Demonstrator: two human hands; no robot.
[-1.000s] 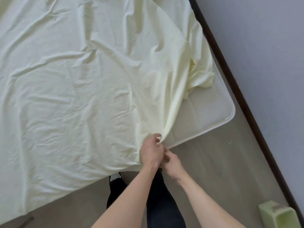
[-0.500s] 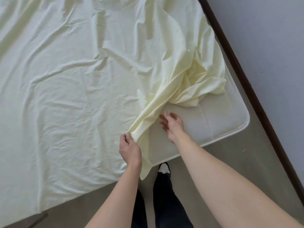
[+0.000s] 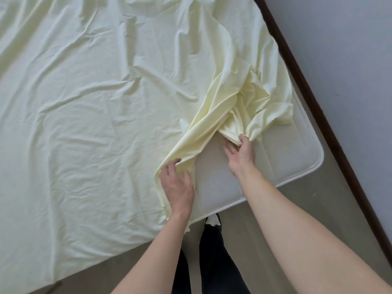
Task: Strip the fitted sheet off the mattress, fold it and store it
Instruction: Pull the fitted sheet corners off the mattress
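The pale yellow fitted sheet (image 3: 84, 124) covers most of the white mattress (image 3: 286, 162). Its near right corner is pulled off and bunched in a heap, which leaves that mattress corner bare. A long fold of sheet runs from the heap down to the mattress's near edge. My left hand (image 3: 177, 185) lies flat on this fold with its fingers straight. At the heap's lower edge my right hand (image 3: 240, 153) pinches the bunched fabric, thumb on top and fingers underneath.
A dark wooden baseboard (image 3: 318, 102) runs diagonally along the grey wall (image 3: 350, 49) right of the bed. A narrow strip of floor (image 3: 331, 209) lies between mattress and wall. My dark-trousered legs and one shoe (image 3: 213, 221) stand at the bed's near edge.
My left hand has let go of the sheet fold it gripped and now lies flat on it. My right hand has moved up from the bare mattress to the bunched heap and taken hold.
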